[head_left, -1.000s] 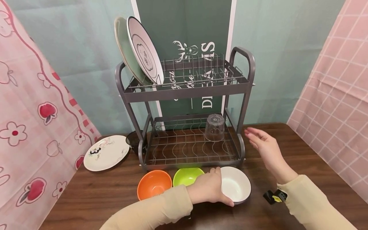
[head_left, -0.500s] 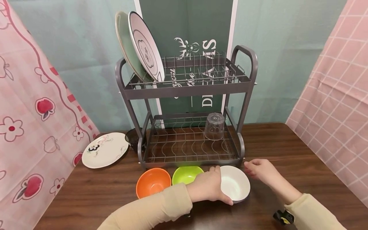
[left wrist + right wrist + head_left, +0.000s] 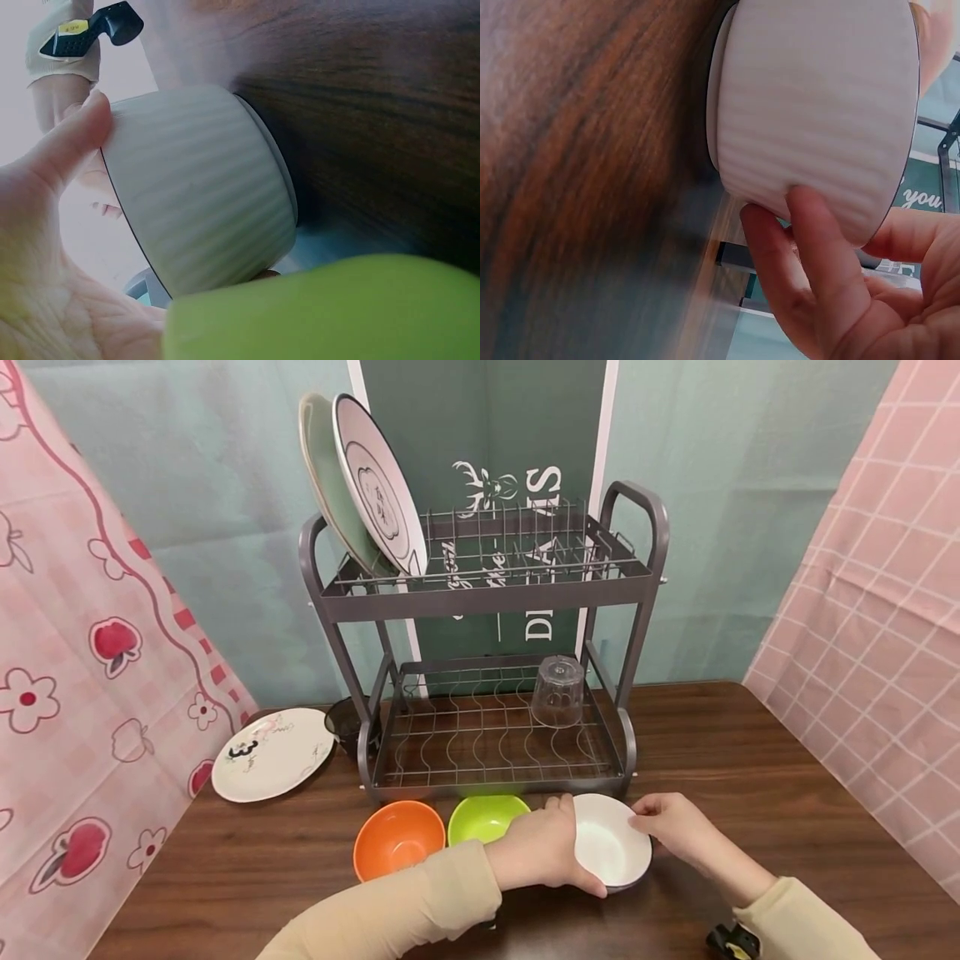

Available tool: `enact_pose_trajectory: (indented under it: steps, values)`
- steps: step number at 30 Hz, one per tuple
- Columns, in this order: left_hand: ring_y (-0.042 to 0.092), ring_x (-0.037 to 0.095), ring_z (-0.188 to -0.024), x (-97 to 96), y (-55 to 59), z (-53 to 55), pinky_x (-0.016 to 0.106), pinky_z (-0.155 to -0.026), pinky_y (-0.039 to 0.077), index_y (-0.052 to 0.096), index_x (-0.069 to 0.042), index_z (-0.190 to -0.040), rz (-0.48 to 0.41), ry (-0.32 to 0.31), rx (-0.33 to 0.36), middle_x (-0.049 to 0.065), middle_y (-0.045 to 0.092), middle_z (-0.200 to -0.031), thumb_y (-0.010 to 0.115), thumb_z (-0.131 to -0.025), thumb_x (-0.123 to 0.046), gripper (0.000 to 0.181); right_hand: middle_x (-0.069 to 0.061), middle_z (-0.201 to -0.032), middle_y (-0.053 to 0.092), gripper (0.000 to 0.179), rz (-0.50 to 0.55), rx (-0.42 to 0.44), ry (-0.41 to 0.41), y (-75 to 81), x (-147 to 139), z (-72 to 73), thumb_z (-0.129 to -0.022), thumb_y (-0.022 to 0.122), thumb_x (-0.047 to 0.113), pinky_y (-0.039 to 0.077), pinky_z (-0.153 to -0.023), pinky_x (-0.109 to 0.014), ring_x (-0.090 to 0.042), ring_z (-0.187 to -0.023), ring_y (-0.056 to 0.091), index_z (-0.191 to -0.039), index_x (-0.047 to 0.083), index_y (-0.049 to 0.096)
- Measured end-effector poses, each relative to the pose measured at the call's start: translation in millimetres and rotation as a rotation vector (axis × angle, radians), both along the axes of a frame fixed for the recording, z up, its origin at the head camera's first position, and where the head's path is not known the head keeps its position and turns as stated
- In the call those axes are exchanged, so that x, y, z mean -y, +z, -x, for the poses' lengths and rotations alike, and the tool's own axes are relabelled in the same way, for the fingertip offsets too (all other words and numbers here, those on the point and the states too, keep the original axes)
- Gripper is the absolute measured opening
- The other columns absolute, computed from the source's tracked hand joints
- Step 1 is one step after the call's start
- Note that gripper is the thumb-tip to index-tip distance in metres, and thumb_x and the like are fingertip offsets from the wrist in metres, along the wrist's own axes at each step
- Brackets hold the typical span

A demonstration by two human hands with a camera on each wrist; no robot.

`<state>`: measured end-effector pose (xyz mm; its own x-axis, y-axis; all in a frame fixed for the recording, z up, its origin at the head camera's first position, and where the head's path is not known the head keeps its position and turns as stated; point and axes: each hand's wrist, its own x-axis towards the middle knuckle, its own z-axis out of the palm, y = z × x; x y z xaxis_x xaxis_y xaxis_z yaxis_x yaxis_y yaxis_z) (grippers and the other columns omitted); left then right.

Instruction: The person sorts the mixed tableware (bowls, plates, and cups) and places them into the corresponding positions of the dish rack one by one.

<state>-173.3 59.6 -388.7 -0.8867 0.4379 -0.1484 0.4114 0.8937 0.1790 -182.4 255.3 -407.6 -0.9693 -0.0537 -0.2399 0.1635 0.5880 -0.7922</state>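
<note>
A white bowl (image 3: 611,847) with a dark rim and ribbed outer wall is at the table's front, just before the rack. My left hand (image 3: 542,846) grips its left side, thumb at the near rim and fingers toward the back. On the right rim, my right hand (image 3: 675,828) pinches the bowl, thumb at the rim. The right wrist view has fingers (image 3: 821,255) against the ribbed wall. Whether the base touches the table I cannot tell. Left of it sit a lime-green bowl (image 3: 487,818), partly behind my left hand, and an orange bowl (image 3: 400,839).
A grey two-tier dish rack (image 3: 487,603) stands behind the bowls. Upright on its top left lean a white plate (image 3: 381,493) and a green plate (image 3: 333,485). An upturned clear glass (image 3: 558,693) is on the lower tier. A dark cup (image 3: 345,722) and white oval plate (image 3: 273,756) lie left.
My right hand has come down and left from beside the rack to the white bowl's right rim and taken hold there. My left hand has kept its grip.
</note>
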Motion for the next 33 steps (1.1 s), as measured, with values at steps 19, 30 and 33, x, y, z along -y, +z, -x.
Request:
enact_pose_trajectory:
  steps: [19, 30, 33]
  values:
    - [0.060, 0.015, -0.096, 1.3, 4.2, -19.4, 0.022, -0.070, 0.049, 0.037, -0.004, -0.137, -0.141, -0.046, -0.045, 0.004, 0.055, -0.119, 0.077, -0.053, -0.066, 0.112, -0.007, -0.082, 0.065, 0.024, 0.081, -0.013, 0.005, 4.0, -13, -23.8, -0.086, 0.057, 0.008, 0.054, -0.054, -0.030, -0.012, -0.069, 0.060, -0.101, -0.009, 0.064]
    - [0.050, 0.015, -0.118, 6.0, 15.6, -24.9, 0.027, -0.100, 0.042, 0.028, -0.003, -0.142, -0.279, -0.133, -0.126, 0.006, 0.048, -0.132, 0.075, -0.060, -0.063, 0.112, 0.003, -0.083, 0.068, 0.034, 0.235, -0.028, 0.048, 17.0, -20, -27.2, -0.088, 0.057, 0.011, 0.054, -0.060, -0.031, -0.005, -0.071, 0.061, -0.110, -0.015, 0.057]
    - [0.050, 0.014, -0.117, 7.0, 19.5, -25.0, 0.027, -0.097, 0.044, 0.026, -0.005, -0.144, -0.338, -0.135, -0.147, 0.005, 0.047, -0.132, 0.075, -0.061, -0.062, 0.112, 0.010, -0.080, 0.067, 0.034, 0.284, -0.017, 0.043, 19.5, -21, -25.7, -0.088, 0.057, 0.011, 0.055, -0.061, -0.029, -0.005, -0.071, 0.062, -0.110, -0.015, 0.056]
